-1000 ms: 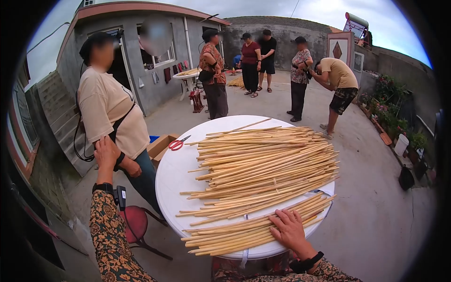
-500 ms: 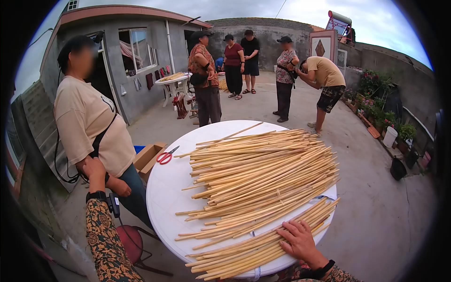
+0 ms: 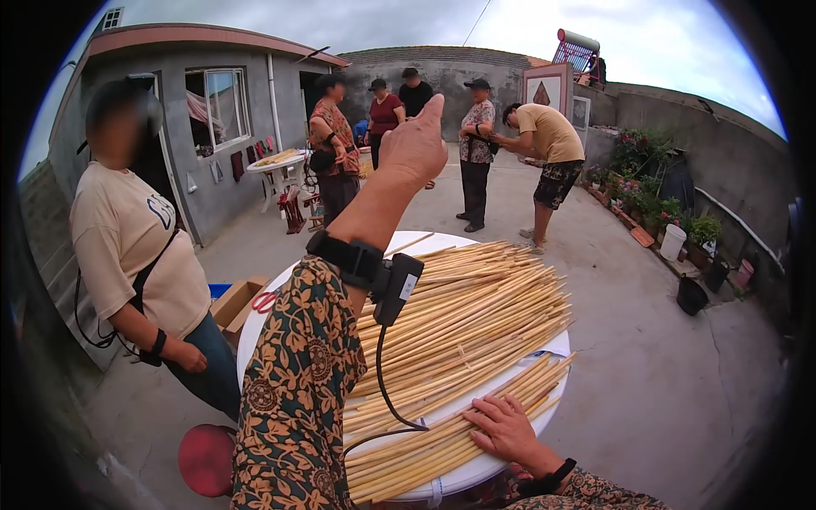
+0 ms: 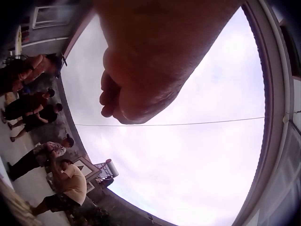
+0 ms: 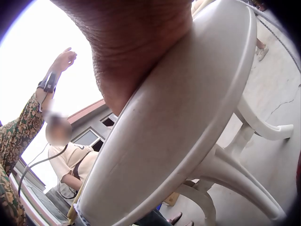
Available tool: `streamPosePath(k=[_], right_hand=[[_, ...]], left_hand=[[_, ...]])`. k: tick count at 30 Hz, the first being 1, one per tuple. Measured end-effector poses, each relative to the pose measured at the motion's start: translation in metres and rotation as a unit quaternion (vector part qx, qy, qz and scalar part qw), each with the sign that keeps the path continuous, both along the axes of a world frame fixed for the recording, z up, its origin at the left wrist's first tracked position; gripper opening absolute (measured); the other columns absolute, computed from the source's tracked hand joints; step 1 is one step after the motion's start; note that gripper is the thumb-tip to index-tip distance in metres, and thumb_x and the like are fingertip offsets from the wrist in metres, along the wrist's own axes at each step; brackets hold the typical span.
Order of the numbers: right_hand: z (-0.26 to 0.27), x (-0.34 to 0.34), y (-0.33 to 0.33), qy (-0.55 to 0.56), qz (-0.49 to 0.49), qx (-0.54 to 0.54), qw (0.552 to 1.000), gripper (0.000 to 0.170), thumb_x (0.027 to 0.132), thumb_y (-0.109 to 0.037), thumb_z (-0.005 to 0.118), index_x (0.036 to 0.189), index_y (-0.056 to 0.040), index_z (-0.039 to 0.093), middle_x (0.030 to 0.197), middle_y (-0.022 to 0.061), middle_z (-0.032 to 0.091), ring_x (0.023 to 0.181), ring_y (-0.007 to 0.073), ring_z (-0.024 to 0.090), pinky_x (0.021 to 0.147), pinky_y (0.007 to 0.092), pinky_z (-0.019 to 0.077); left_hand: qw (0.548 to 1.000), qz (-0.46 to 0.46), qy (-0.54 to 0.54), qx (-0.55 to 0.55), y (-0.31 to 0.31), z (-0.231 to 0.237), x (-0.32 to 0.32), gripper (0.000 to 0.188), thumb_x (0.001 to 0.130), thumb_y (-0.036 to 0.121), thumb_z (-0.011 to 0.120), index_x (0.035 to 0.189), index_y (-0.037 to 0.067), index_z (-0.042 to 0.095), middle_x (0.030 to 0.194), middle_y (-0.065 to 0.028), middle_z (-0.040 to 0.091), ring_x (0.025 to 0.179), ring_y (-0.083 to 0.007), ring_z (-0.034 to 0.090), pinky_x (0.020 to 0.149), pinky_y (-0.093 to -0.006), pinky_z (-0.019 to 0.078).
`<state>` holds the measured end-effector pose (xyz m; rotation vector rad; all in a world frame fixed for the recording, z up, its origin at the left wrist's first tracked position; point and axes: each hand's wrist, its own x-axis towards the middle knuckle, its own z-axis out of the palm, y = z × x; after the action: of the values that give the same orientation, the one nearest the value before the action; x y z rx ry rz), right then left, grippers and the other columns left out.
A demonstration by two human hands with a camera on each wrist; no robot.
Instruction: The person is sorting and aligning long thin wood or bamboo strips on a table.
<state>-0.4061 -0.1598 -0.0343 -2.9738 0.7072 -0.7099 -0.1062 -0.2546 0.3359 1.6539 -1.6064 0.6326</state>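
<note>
My left hand (image 3: 415,146) is raised high in front of me, above the far side of the table in the head view. Its fingers curl in toward the palm, as the left wrist view shows, and nothing is in them. My right hand (image 3: 503,432) rests palm down with fingers stretched over the nearest row of long, pale wooden sticks (image 3: 408,476). Beyond it a larger pile of the same sticks (image 3: 484,297) covers much of the round white table (image 3: 489,469). My left forearm hides part of that pile.
Red-handled scissors (image 3: 265,302) lie at the table's left edge, partly behind my sleeve. A person in a beige shirt (image 3: 136,246) stands close on the left, near a cardboard box (image 3: 238,306) and a red stool (image 3: 206,459). Several people stand farther back in the yard.
My left hand has left the arm of the person on the left and swung up and right, its fingers now curled. The right hand stays on the sticks. The head view has turned right.
</note>
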Motion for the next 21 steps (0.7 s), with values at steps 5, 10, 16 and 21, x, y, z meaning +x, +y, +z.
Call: streamPosePath(k=[5, 10, 16, 21], right_hand=[[-0.006, -0.002, -0.004, -0.003, 0.010, -0.016, 1.000, 0.043, 0.095, -0.043, 0.060, 0.133, -0.0229, 0.063, 0.137, 0.0052, 0.060, 0.131, 0.0241, 0.051, 0.112, 0.0487, 0.0321], [-0.006, -0.007, 0.000, -0.005, 0.012, 0.000, 1.000, 0.044, 0.096, -0.044, 0.059, 0.134, -0.0224, 0.062, 0.138, 0.0038, 0.059, 0.131, 0.0226, 0.050, 0.111, 0.0473, 0.0322], [-0.002, -0.003, -0.010, -0.014, 0.039, 0.008, 0.999, 0.044, 0.099, -0.041, 0.056, 0.137, -0.0184, 0.058, 0.139, 0.0076, 0.057, 0.132, 0.0250, 0.048, 0.111, 0.0474, 0.0309], [0.010, 0.001, -0.003, -0.007, 0.025, 0.002, 1.000, 0.045, 0.098, -0.040, 0.057, 0.137, -0.0181, 0.056, 0.137, 0.0077, 0.056, 0.131, 0.0255, 0.047, 0.111, 0.0465, 0.0301]], left_hand=[[0.955, -0.206, 0.215, -0.002, -0.008, 0.001, -0.042, 0.066, 0.093, 0.021, 0.063, 0.151, 0.004, 0.038, 0.124, -0.0190, 0.067, 0.107, -0.0326, 0.068, 0.090, -0.0435, 0.0531], [0.614, -0.419, 0.525, -0.415, 0.042, 0.023, -0.058, 0.084, 0.101, 0.057, 0.040, 0.158, 0.001, 0.015, 0.164, -0.0212, 0.020, 0.155, -0.0309, 0.008, 0.125, -0.0437, 0.0088], [0.530, -0.817, 0.198, 0.113, 0.150, -0.040, -0.179, 0.084, 0.103, 0.063, 0.028, 0.153, -0.004, 0.034, 0.158, -0.0239, 0.035, 0.149, -0.0387, 0.028, 0.121, -0.0508, 0.0202], [0.651, -0.742, 0.080, 0.140, 0.162, -0.060, -0.193, 0.073, 0.103, 0.050, 0.042, 0.154, -0.001, 0.034, 0.160, -0.0233, 0.032, 0.150, -0.0370, 0.028, 0.120, -0.0502, 0.0235]])
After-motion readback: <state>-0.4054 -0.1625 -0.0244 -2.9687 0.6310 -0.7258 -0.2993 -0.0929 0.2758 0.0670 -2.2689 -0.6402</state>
